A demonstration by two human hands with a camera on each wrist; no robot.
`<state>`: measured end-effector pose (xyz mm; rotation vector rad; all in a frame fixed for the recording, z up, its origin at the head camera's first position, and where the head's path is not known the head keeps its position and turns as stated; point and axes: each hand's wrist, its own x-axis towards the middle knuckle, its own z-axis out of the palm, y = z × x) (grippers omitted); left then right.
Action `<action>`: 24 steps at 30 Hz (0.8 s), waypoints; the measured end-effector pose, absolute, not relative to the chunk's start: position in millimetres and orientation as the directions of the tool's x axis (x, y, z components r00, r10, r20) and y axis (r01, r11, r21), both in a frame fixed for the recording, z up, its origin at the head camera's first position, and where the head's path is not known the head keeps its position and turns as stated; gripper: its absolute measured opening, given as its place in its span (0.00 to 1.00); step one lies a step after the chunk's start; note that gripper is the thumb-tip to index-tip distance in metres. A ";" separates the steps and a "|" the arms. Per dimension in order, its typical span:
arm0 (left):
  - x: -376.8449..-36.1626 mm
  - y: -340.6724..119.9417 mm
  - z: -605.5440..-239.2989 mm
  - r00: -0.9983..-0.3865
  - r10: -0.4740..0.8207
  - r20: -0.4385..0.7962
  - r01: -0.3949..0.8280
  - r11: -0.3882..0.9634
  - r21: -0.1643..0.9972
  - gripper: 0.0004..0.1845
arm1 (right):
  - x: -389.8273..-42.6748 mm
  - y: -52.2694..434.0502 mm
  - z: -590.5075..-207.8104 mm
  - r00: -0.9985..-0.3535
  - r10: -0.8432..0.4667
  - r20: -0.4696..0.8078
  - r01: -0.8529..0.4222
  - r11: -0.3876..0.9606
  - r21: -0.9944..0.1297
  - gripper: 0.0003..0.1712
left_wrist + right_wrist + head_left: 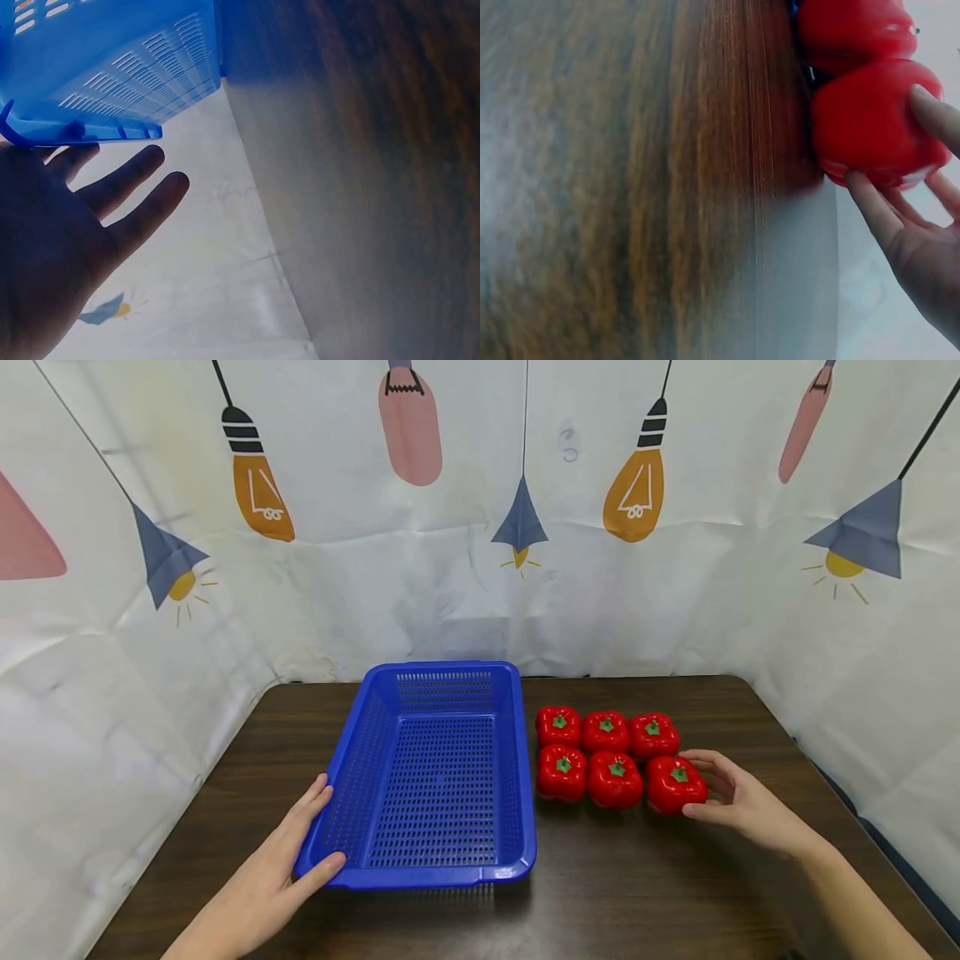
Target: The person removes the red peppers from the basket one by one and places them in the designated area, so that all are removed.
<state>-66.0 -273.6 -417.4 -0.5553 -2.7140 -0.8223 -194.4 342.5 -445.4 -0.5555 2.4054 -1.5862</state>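
A blue perforated plastic basket [420, 878] stands empty on the dark wooden table [600, 893]. My left hand [328, 825] touches its near left corner, thumb lying on the front rim and straight fingers along the left wall; the left wrist view shows the hand [112, 195] spread flat below the basket [127, 67]. Right of the basket, several red toy bell peppers [604, 732] sit in two rows. My right hand [696, 785] holds the front right pepper [673, 783] between thumb and curled fingers. In the right wrist view, the fingertips [928, 111] press on that pepper [870, 124].
A white cloth printed with lamps and bulbs [480, 527] walls the table at the back and both sides. The table's right edge [862, 827] runs close behind my right forearm. Bare wood lies in front of the basket and the peppers.
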 end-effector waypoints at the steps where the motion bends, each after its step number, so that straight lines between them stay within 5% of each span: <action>1: -66.0 -273.7 -417.5 -0.897 0.283 0.340 0.425 0.768 0.480 0.44 | -194.4 342.1 -445.5 -0.908 -0.419 0.033 -0.195 0.351 -0.916 0.38; 24: -66.3 -274.5 -418.4 -0.896 0.283 0.342 0.423 0.778 0.465 0.45 | -192.9 335.7 -445.2 -0.918 -0.397 -0.004 -0.148 0.352 -0.924 0.42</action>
